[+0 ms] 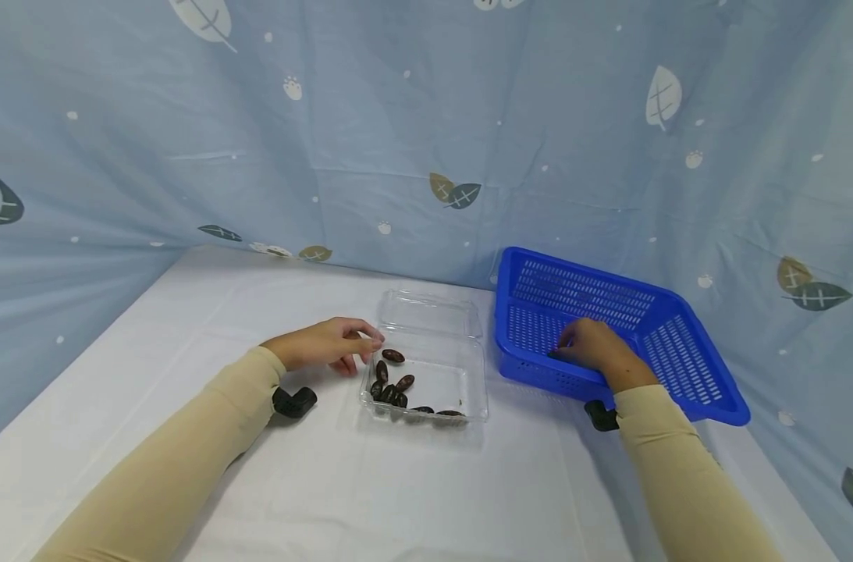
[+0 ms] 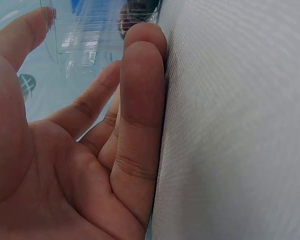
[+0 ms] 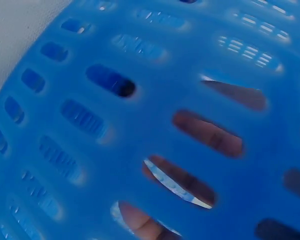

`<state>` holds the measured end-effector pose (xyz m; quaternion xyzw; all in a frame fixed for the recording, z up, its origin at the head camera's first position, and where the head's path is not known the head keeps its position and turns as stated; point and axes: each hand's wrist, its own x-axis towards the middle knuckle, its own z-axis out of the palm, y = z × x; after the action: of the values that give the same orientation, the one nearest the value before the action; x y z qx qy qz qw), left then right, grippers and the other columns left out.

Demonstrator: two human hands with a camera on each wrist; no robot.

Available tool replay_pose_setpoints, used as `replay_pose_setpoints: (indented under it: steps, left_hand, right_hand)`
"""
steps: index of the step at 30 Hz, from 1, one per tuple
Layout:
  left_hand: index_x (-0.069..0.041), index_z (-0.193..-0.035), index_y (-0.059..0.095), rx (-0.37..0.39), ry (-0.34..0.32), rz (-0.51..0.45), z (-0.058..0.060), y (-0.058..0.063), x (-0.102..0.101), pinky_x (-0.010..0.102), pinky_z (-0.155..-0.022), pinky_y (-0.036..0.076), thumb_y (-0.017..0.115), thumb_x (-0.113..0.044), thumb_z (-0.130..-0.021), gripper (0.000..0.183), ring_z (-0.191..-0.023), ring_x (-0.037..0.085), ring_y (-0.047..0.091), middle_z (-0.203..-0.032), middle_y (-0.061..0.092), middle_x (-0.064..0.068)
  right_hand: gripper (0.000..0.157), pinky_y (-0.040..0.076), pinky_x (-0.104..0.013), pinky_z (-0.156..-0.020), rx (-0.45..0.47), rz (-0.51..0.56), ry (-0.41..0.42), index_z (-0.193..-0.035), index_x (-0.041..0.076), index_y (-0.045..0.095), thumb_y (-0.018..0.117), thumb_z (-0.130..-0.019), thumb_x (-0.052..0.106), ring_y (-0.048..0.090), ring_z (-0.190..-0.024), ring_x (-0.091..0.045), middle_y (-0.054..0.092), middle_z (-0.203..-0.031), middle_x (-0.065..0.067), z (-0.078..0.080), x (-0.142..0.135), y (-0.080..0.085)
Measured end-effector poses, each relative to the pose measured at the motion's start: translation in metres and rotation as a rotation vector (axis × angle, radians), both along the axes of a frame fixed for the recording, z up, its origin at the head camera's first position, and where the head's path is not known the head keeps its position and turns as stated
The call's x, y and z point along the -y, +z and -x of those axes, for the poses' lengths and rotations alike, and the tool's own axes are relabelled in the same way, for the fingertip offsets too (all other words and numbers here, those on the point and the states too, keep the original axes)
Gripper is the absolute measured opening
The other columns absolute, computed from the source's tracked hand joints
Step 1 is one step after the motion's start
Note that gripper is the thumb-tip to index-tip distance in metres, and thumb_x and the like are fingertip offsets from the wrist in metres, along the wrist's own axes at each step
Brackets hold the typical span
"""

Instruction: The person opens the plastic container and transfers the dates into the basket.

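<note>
A clear plastic clamshell box (image 1: pixel 436 363) lies with its lid folded back, several dark brown dates (image 1: pixel 392 356) along its left and front sides. My left hand (image 1: pixel 331 343) is at the box's left edge, thumb and forefinger close against the rim; the left wrist view shows its loosely bent fingers (image 2: pixel 140 100) beside the white cloth. Inside the blue basket (image 1: pixel 538 363), my right hand (image 1: pixel 595 351) reaches down with bent fingers, a dark date (image 1: pixel 556 353) at the fingertips. The right wrist view sees that hand only through slots in the basket wall (image 3: pixel 155 120).
A white cloth covers the table (image 1: pixel 398 499). Behind it hangs a pale blue curtain (image 1: pixel 398 140) with leaf prints. The basket's high slotted walls surround the right hand, and its far right corner reaches towards the curtain.
</note>
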<state>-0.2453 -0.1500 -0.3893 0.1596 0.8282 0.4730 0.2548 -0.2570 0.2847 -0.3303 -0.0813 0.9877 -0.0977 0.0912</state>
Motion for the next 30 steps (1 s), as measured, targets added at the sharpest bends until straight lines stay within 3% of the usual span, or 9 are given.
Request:
replay_pose_setpoints:
  steps: [5,12,17,21,25,30]
  left_hand:
    - [-0.012,-0.138,0.054,0.013,-0.006,-0.019,0.000,-0.002,0.000,0.033,-0.077,0.057,0.059,-0.043,-0.100,0.049,-0.080,0.019,0.067,-0.111,0.067,0.009]
    - [-0.011,-0.138,0.054,0.016,-0.006,-0.028,0.000,-0.001,0.001,0.033,-0.076,0.057,0.059,-0.042,-0.100,0.050,-0.079,0.019,0.067,-0.111,0.067,0.010]
    - [-0.011,-0.139,0.054,0.011,-0.008,-0.027,0.000,-0.001,0.003,0.033,-0.077,0.057,0.060,-0.043,-0.100,0.050,-0.080,0.019,0.067,-0.111,0.066,0.010]
    - [-0.012,-0.139,0.054,0.008,-0.009,-0.028,0.000,-0.001,0.003,0.033,-0.077,0.056,0.060,-0.044,-0.099,0.051,-0.081,0.019,0.067,-0.112,0.066,0.009]
    - [-0.014,-0.138,0.055,0.010,-0.003,-0.023,0.001,-0.001,0.002,0.033,-0.077,0.057,0.060,-0.044,-0.099,0.050,-0.081,0.020,0.067,-0.111,0.067,0.008]
    - [-0.015,-0.138,0.055,0.018,0.006,-0.022,0.002,-0.001,0.001,0.033,-0.077,0.057,0.061,-0.044,-0.099,0.049,-0.080,0.019,0.067,-0.109,0.067,0.008]
  right_hand:
    - [0.024,0.055,-0.054,-0.081,-0.100,0.003,-0.005,-0.108,-0.004,0.073,0.063,-0.095,0.013,0.068,-0.097,-0.039,0.071,-0.108,-0.025,-0.005,0.001,0.004]
    - [0.023,0.055,-0.055,-0.082,-0.403,0.139,0.036,-0.109,-0.003,0.072,0.060,-0.098,0.013,0.067,-0.097,-0.039,0.070,-0.107,-0.023,-0.019,0.020,0.016]
    - [0.015,0.054,-0.053,-0.087,-0.656,0.256,0.176,-0.104,-0.001,0.074,0.067,-0.094,0.007,0.061,-0.103,-0.037,0.068,-0.105,-0.019,-0.033,0.058,0.018]
    - [0.011,0.056,-0.043,-0.079,-0.812,0.277,0.356,-0.098,0.003,0.076,0.076,-0.087,0.005,0.060,-0.096,-0.030,0.068,-0.100,-0.014,-0.047,0.090,0.014]
    - [0.014,0.055,-0.035,-0.074,-0.847,0.245,0.522,-0.097,0.007,0.077,0.080,-0.083,0.008,0.060,-0.091,-0.024,0.069,-0.097,-0.008,-0.062,0.119,0.006]
    - [0.017,0.056,-0.032,-0.078,-0.768,0.217,0.643,-0.099,0.013,0.077,0.082,-0.083,0.013,0.062,-0.094,-0.019,0.070,-0.099,-0.002,-0.073,0.146,-0.007]
